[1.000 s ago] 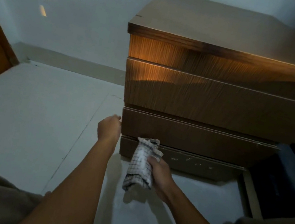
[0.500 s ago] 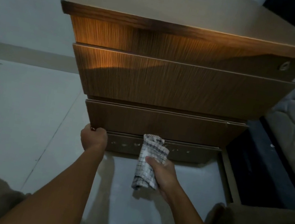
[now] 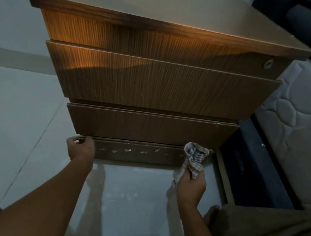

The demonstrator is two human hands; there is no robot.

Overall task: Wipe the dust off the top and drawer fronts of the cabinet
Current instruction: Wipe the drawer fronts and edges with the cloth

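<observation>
- Right hand point(image 3: 190, 184): fingers closed around a bunched checked cloth point(image 3: 194, 159). The upper wad of the cloth presses against the right end of the base strip point(image 3: 138, 153); a pale tail hangs down beside the palm.
- Left hand point(image 3: 80, 149): fingers curled over the left end of the same strip, at about 9 o'clock from the cloth. Grip looks like bracing; it holds no tool.
- Base strip: the lowest panel of the cabinet point(image 3: 156, 84), just above the floor point(image 3: 130, 196). Pale smudges or chips dot its face between the two hands. Cannot tell whether they are dust or damage.
- Bottom drawer front point(image 3: 148, 129) sits directly above the strip, at 12 o'clock from the hands. Two taller fronts stack above it; the uppermost carries a small round lock point(image 3: 268, 64) at its right end.
- Cabinet top point(image 3: 160, 0) is bare, lit amber along its front edge. The dim light gives no reading of its dust state.
- A mattress point(image 3: 302, 131) stands at 3 o'clock from the cabinet, close beside it.
- Step in hand (judgement): wiping the lowest band, with the cloth at its right extreme.
- Next move (judgement): a level stroke toward 9 o'clock along the strip, with firm pressure over the spotted stretch. The left hand would need to lift clear for the cloth to cover that corner.
- Remaining (judgement): cannot tell which upper fronts are done.
</observation>
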